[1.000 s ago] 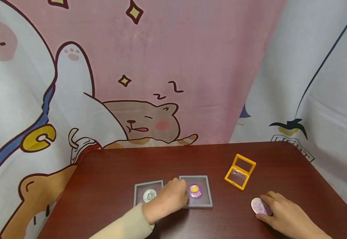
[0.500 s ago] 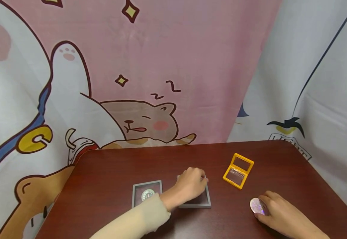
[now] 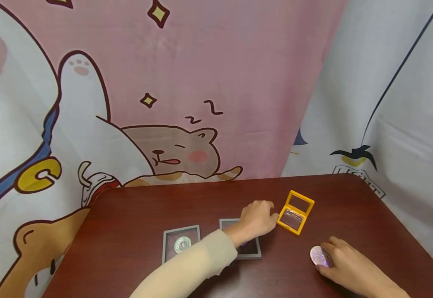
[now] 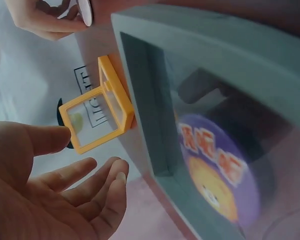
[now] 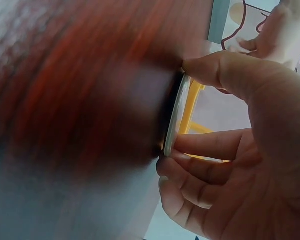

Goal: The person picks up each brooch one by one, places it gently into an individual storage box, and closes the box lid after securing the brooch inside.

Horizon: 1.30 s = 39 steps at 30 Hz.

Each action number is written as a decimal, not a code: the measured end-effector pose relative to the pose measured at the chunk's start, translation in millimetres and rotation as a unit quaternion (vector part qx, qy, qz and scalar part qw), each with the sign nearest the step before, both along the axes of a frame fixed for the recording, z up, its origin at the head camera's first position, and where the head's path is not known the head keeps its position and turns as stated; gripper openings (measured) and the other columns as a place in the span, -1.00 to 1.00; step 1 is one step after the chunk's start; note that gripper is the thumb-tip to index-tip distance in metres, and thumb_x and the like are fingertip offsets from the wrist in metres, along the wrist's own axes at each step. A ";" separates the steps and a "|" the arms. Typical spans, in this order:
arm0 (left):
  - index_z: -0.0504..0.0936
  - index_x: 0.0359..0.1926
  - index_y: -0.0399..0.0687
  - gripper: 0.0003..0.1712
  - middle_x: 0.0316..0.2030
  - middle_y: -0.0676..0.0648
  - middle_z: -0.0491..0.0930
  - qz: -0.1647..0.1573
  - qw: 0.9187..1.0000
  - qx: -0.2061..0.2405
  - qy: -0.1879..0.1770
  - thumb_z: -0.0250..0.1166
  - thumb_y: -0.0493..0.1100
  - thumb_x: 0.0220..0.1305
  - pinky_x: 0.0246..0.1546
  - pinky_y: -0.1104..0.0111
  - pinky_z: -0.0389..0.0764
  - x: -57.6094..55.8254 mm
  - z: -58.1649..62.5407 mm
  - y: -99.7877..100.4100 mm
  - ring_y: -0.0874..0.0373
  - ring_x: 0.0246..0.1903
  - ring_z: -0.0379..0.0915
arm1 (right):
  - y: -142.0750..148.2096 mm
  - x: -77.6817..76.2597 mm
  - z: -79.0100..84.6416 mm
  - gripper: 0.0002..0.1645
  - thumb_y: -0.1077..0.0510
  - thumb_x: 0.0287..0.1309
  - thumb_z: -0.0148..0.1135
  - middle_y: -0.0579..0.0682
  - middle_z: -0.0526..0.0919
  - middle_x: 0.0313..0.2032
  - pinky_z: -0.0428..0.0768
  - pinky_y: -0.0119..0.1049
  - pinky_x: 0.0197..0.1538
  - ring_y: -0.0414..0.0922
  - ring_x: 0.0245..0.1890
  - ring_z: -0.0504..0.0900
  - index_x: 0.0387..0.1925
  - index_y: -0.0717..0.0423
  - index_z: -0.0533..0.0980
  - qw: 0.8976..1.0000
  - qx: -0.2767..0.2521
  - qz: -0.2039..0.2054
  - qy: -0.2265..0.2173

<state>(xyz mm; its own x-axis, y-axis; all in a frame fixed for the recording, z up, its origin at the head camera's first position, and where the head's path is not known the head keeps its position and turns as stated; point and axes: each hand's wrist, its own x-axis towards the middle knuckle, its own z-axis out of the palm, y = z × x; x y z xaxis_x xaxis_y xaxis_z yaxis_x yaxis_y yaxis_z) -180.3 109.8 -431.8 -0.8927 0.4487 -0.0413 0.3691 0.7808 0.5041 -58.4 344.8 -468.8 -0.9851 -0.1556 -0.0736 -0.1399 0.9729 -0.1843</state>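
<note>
My left hand [image 3: 258, 218] hovers over the right grey frame, its fingers loosely bent with nothing between them. Its fingertips are right by the near left edge of a small yellow hinged display case [image 3: 291, 219], which stands opened out. The left wrist view shows a purple badge with a cartoon animal [image 4: 220, 170] inside the grey frame [image 4: 155, 125]; my forearm mostly covers it in the head view. At the right, my right hand [image 3: 344, 265] pinches a round, shiny pinkish badge [image 3: 318, 255] by its rim. Seen edge-on in the right wrist view, the badge stands close over the table.
A second grey frame [image 3: 180, 228], holding a pale round badge [image 3: 182, 245], lies to the left, partly behind my sleeve [image 3: 197, 265]. The brown table [image 3: 156, 203] ends at a cartoon-printed curtain [image 3: 246, 82].
My left hand has moved right, from between the two grey frames across the right one to beside the yellow case, and its fingers have spread. My right hand still pinches its badge.
</note>
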 end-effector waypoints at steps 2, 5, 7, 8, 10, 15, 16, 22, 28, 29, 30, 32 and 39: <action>0.71 0.20 0.06 -0.59 0.04 0.11 0.73 0.003 1.000 -0.014 -0.006 0.34 0.08 0.45 -0.08 0.19 0.62 -2.4 -1.4 7.7 0.18 -0.12 0.65 | 0.3 -0.2 -0.8 -0.38 -0.13 -0.07 0.65 -0.05 0.55 -0.23 0.65 -0.04 -0.14 -0.12 -0.25 0.53 -0.10 0.23 0.67 1.000 0.000 0.002 0.005; 0.78 -0.10 0.02 -0.73 -0.27 0.08 0.73 0.007 0.999 -0.039 -0.016 0.33 0.08 0.46 -0.30 0.25 0.58 -6.4 -2.9 17.5 0.18 -0.38 0.60 | 1.1 0.9 -2.9 -0.39 -0.12 -0.09 0.66 -0.06 0.55 -0.23 0.65 -0.07 -0.16 -0.14 -0.26 0.53 -0.13 0.23 0.67 1.000 -0.003 0.014 0.025; 0.73 -0.33 0.01 -0.71 -0.47 0.06 0.63 0.009 0.998 -0.056 -0.021 0.33 0.08 0.46 -0.44 0.27 0.50 -9.1 -3.5 22.9 0.17 -0.53 0.50 | 1.7 2.0 -4.2 -0.43 -0.09 -0.12 0.67 -0.08 0.55 -0.24 0.65 -0.10 -0.16 -0.16 -0.27 0.53 -0.16 0.20 0.68 0.999 -0.008 0.023 0.046; 0.67 -0.42 0.02 -0.66 -0.55 0.05 0.55 0.010 0.998 -0.063 -0.025 0.33 0.08 0.46 -0.49 0.27 0.46 -10.4 -3.4 25.4 0.17 -0.58 0.44 | 2.2 2.8 -4.9 -0.44 -0.08 -0.13 0.67 -0.10 0.56 -0.25 0.65 -0.10 -0.16 -0.17 -0.27 0.53 -0.17 0.19 0.68 0.998 -0.009 0.027 0.056; 0.61 -0.52 0.03 -0.60 -0.60 0.05 0.49 0.010 0.997 -0.077 -0.029 0.33 0.08 0.46 -0.50 0.28 0.43 -12.9 -3.7 29.4 0.16 -0.60 0.41 | 2.8 3.7 -5.7 -0.45 -0.08 -0.13 0.67 -0.11 0.55 -0.25 0.64 -0.12 -0.17 -0.19 -0.27 0.53 -0.18 0.18 0.68 0.997 -0.009 0.031 0.063; 0.65 -0.42 0.03 -0.70 -0.57 0.06 0.49 0.002 0.995 -0.090 -0.034 0.36 0.04 0.45 -0.44 0.27 0.43 -16.9 -6.8 36.3 0.15 -0.54 0.43 | 2.9 3.9 -6.8 -0.46 -0.06 -0.14 0.68 -0.12 0.55 -0.26 0.65 -0.12 -0.17 -0.20 -0.28 0.54 -0.19 0.17 0.67 0.997 -0.012 0.030 0.074; 0.67 -0.37 0.02 -0.74 -0.55 0.07 0.50 0.001 0.995 -0.089 -0.035 0.36 0.03 0.44 -0.44 0.27 0.44 -17.4 -7.9 37.5 0.14 -0.53 0.43 | 2.7 3.0 -6.4 -0.44 -0.07 -0.14 0.68 -0.11 0.55 -0.26 0.65 -0.10 -0.17 -0.19 -0.28 0.54 -0.17 0.19 0.67 0.997 -0.010 0.028 0.069; 0.68 -0.29 0.01 -0.86 -0.53 0.07 0.51 -0.002 0.996 -0.082 -0.029 0.39 -0.08 0.41 -0.47 0.29 0.49 -16.7 -13.1 42.4 0.18 -0.54 0.43 | 1.7 2.4 -5.6 -0.41 -0.09 -0.14 0.67 -0.08 0.55 -0.26 0.65 -0.05 -0.18 -0.15 -0.28 0.55 -0.16 0.21 0.67 0.998 0.000 0.018 0.054; 0.68 -0.28 0.01 -0.89 -0.54 0.08 0.50 -0.007 0.996 -0.083 -0.028 0.39 -0.12 0.41 -0.51 0.32 0.49 -13.8 -14.7 42.7 0.20 -0.56 0.43 | 1.7 3.1 -6.5 -0.41 -0.09 -0.15 0.67 -0.09 0.54 -0.27 0.65 -0.06 -0.18 -0.16 -0.27 0.54 -0.17 0.20 0.67 0.998 -0.006 0.022 0.061; 0.68 -0.28 0.01 -0.90 -0.54 0.08 0.50 -0.007 0.996 -0.083 -0.029 0.39 -0.12 0.41 -0.51 0.33 0.49 -13.3 -14.5 42.5 0.20 -0.56 0.44 | 1.9 3.3 -6.6 -0.42 -0.09 -0.15 0.67 -0.10 0.55 -0.27 0.65 -0.06 -0.17 -0.16 -0.26 0.55 -0.17 0.19 0.67 0.998 -0.009 0.023 0.063; 0.68 -0.28 0.00 -0.90 -0.54 0.08 0.50 -0.007 0.996 -0.083 -0.031 0.39 -0.12 0.41 -0.52 0.33 0.49 -13.0 -14.3 42.2 0.20 -0.56 0.43 | 2.4 3.3 -6.5 -0.41 -0.08 -0.15 0.67 -0.09 0.56 -0.25 0.65 -0.06 -0.15 -0.15 -0.25 0.55 -0.16 0.20 0.67 0.998 -0.012 0.022 0.061; 0.68 -0.28 0.00 -0.90 -0.55 0.07 0.50 -0.008 0.996 -0.083 -0.033 0.39 -0.13 0.41 -0.53 0.34 0.48 -12.2 -14.0 41.5 0.20 -0.57 0.43 | 3.6 2.9 -5.9 -0.42 -0.08 -0.14 0.67 -0.07 0.57 -0.23 0.65 -0.04 -0.13 -0.13 -0.23 0.56 -0.15 0.19 0.67 0.998 -0.016 0.015 0.051; 0.60 -0.44 0.00 -0.76 -0.59 0.05 0.46 -0.020 0.996 -0.072 -0.038 0.35 -0.16 0.42 -0.60 0.36 0.43 -8.9 -14.9 36.6 0.19 -0.62 0.40 | 9.5 2.3 -1.5 -0.32 -0.08 -0.09 0.64 0.03 0.61 -0.17 0.66 0.05 -0.08 -0.04 -0.16 0.60 -0.06 0.33 0.65 0.999 -0.022 -0.008 0.032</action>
